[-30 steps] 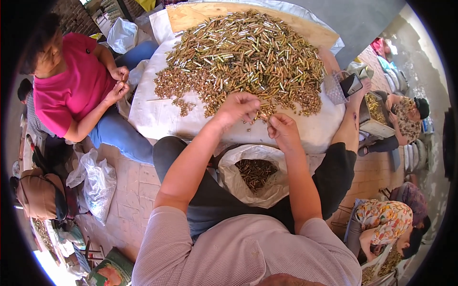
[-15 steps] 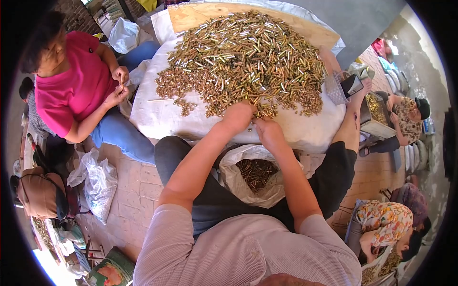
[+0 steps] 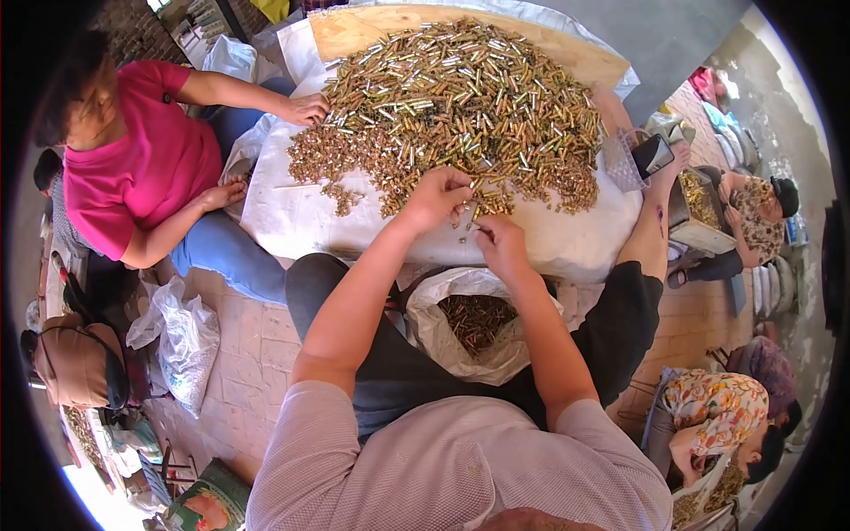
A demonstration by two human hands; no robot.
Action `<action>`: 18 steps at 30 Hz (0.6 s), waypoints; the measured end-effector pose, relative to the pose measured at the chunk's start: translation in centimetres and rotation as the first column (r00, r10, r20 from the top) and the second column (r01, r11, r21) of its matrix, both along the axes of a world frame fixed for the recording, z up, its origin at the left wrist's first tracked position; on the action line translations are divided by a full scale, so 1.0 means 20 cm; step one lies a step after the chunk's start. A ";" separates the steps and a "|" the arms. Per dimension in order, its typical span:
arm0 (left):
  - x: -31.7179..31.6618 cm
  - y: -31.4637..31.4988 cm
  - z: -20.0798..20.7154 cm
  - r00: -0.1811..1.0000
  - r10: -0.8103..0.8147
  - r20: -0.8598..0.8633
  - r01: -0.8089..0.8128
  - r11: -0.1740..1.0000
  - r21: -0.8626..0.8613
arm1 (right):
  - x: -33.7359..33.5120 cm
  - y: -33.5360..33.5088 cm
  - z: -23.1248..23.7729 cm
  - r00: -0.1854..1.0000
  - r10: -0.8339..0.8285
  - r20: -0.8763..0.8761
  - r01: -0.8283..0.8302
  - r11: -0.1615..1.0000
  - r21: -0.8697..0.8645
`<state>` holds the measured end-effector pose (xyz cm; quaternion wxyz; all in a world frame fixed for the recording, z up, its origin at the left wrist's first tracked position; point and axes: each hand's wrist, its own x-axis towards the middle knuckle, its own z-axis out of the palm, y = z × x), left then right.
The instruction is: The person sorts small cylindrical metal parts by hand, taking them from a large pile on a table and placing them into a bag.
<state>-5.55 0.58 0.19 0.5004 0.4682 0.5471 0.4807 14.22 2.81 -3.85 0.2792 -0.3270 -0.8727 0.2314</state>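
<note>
A large heap of brass-coloured metal sleeves [image 3: 460, 97] covers the white-sheeted table [image 3: 310, 226], with small nut-like pieces [image 3: 341, 168] along its near edge. My left hand [image 3: 434, 200] is curled above that edge, fingers closed round small metal pieces; a shiny one shows at the fingertips. Just to its right and a little nearer, my right hand [image 3: 502, 244] pinches a slim metal sleeve [image 3: 475, 215] between thumb and finger. A few tiny pieces lie on the sheet between the hands. Below them, an open white sack [image 3: 425, 310] between my legs holds many dark bronze sleeves [image 3: 478, 320].
At the left, a person in a pink top [image 3: 142, 159] sits by the table, one hand at the heap's edge. A wooden board [image 3: 354, 31] backs the heap. A phone [image 3: 653, 156] rests at the right. A plastic bag [image 3: 186, 341] stands on the brick floor.
My left hand has risen off the heap's edge, its fingers now curled upward. The right hand has shifted slightly. The person in pink has reached one hand out to the heap.
</note>
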 end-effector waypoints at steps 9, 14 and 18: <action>0.01 -0.05 0.07 0.913 0.012 0.407 0.003 0.999 -0.036 | 0.05 0.02 0.13 0.728 -0.392 -0.562 -0.319 0.533 -0.784; 0.06 -0.05 0.08 0.879 0.046 0.475 -0.012 0.997 -0.074 | 0.07 0.03 0.13 0.672 -0.446 -0.592 -0.399 0.455 -0.796; 0.08 -0.05 0.07 0.877 0.017 0.480 0.011 0.998 -0.057 | 0.08 0.04 0.12 0.641 -0.449 -0.622 -0.447 0.439 -0.779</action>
